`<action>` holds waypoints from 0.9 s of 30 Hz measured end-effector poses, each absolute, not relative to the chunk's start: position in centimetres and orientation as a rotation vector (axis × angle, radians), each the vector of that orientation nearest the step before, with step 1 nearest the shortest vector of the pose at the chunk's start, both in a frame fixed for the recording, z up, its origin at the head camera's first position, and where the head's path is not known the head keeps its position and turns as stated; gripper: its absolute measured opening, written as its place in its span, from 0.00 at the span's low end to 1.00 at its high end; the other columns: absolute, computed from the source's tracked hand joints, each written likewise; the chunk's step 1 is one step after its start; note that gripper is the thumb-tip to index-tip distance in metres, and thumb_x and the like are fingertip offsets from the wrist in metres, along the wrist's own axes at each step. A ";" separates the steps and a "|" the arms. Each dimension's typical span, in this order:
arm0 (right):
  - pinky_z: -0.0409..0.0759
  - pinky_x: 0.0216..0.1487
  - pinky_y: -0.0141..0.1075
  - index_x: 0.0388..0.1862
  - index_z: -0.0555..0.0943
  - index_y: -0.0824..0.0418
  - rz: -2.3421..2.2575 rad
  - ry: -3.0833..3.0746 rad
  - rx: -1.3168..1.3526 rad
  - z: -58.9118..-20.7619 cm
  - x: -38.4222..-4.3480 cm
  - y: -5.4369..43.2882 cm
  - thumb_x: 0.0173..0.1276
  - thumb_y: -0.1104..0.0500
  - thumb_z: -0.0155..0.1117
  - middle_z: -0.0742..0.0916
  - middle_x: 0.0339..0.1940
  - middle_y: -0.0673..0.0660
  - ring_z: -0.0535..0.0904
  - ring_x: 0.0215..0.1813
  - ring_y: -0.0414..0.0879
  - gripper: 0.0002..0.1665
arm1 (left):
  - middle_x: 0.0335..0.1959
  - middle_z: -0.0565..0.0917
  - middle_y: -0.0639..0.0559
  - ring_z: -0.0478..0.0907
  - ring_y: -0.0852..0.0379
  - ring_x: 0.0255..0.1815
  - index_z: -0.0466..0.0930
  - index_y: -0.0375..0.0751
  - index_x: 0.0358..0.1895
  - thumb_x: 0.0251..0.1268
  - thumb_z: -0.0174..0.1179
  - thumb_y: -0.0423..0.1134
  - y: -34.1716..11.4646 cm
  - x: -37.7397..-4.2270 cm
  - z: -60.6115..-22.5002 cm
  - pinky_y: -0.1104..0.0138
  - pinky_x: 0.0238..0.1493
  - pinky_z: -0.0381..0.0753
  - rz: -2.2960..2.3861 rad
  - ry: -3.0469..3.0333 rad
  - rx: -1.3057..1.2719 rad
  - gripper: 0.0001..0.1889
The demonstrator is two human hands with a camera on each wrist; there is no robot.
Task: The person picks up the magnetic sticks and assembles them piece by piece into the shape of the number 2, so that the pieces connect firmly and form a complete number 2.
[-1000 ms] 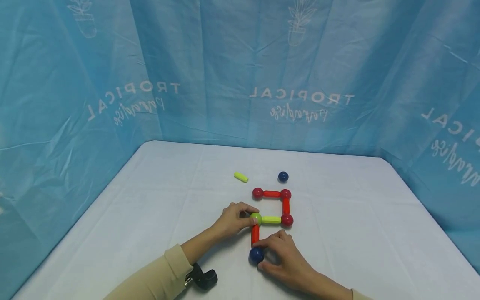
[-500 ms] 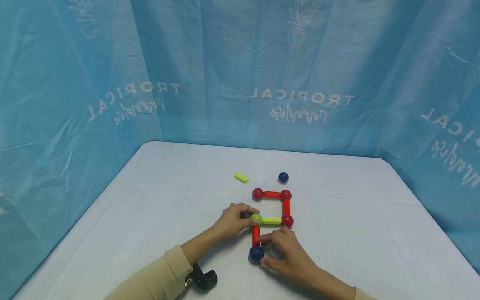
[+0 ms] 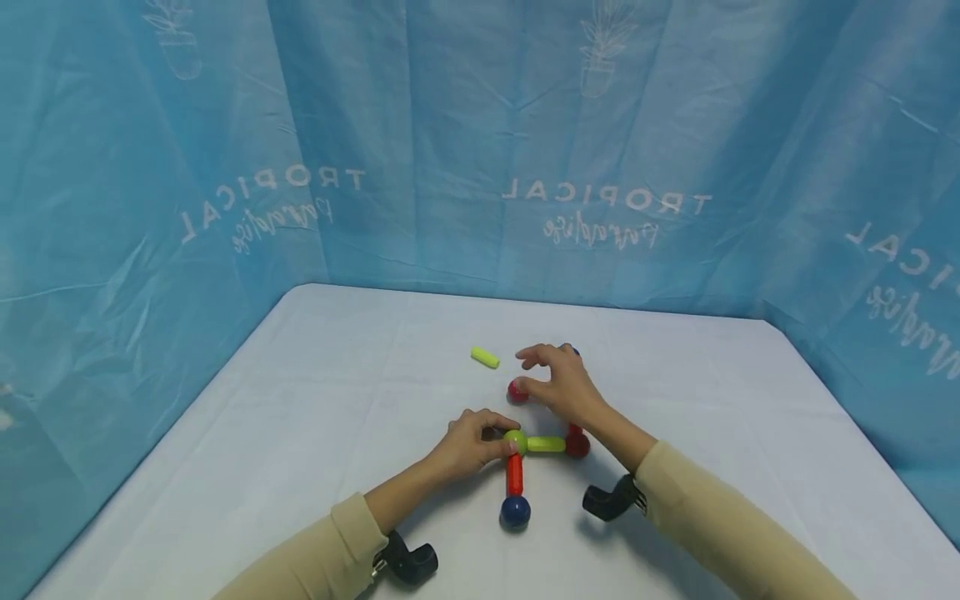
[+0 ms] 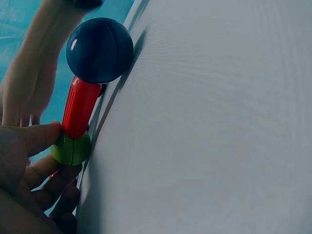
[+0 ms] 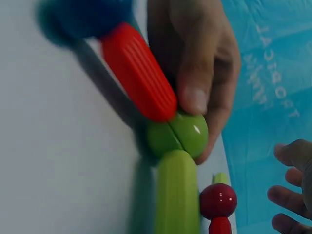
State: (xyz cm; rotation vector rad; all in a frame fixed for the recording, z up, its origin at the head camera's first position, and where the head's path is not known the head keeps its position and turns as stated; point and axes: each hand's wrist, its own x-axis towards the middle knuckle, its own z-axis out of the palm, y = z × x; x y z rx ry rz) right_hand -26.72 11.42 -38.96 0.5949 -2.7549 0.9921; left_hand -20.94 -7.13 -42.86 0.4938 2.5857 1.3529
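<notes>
My left hand [image 3: 469, 447] pinches a green ball [image 3: 513, 438] between thumb and fingers. From that ball a red magnetic rod [image 3: 514, 475] runs toward me to a dark blue ball [image 3: 515, 512], and a yellow-green rod [image 3: 546, 444] runs right to a red ball [image 3: 577, 445]. My right hand [image 3: 564, 385] hovers over the far side of the shape, fingers parted and holding nothing, as the right wrist view shows. Its thumb overlaps another red ball [image 3: 516, 393] in the head view. That hand and forearm hide the far red rod and corner ball.
A loose yellow-green rod [image 3: 485, 357] lies beyond the shape, left of my right hand's fingertips. A second blue ball [image 3: 575, 350] peeks out behind that hand. Black wrist devices [image 3: 411, 562] hang below both sleeves. Blue printed curtains [image 3: 465, 125] enclose the white table [image 3: 360, 367].
My right hand has left the near blue ball and moved away from me, over the far red balls. My left hand stays on the green ball.
</notes>
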 end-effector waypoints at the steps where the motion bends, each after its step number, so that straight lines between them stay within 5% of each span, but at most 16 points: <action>1: 0.72 0.46 0.42 0.55 0.78 0.50 0.993 -2.772 0.569 -39.0 -27.7 11.0 0.58 0.49 0.68 0.86 0.46 0.50 0.71 0.51 0.49 0.24 | 0.48 0.83 0.50 0.70 0.54 0.49 0.83 0.46 0.50 0.58 0.63 0.42 -7.1 -20.9 -42.9 0.57 0.48 0.67 1.356 2.582 0.495 0.16; 11: 0.66 0.56 0.48 0.56 0.78 0.52 0.929 -2.858 0.433 -40.1 -33.4 7.7 0.60 0.45 0.65 0.85 0.46 0.53 0.71 0.51 0.50 0.26 | 0.49 0.83 0.51 0.69 0.54 0.51 0.83 0.48 0.48 0.58 0.63 0.43 -7.0 -20.8 -43.2 0.54 0.50 0.65 1.351 2.584 0.472 0.14; 27: 0.66 0.54 0.46 0.51 0.82 0.53 0.709 -3.031 0.359 -42.1 -35.0 5.3 0.59 0.47 0.66 0.85 0.42 0.52 0.71 0.48 0.49 0.22 | 0.49 0.83 0.51 0.68 0.53 0.54 0.83 0.48 0.48 0.58 0.62 0.43 -7.3 -21.1 -43.2 0.44 0.58 0.58 1.345 2.596 0.472 0.14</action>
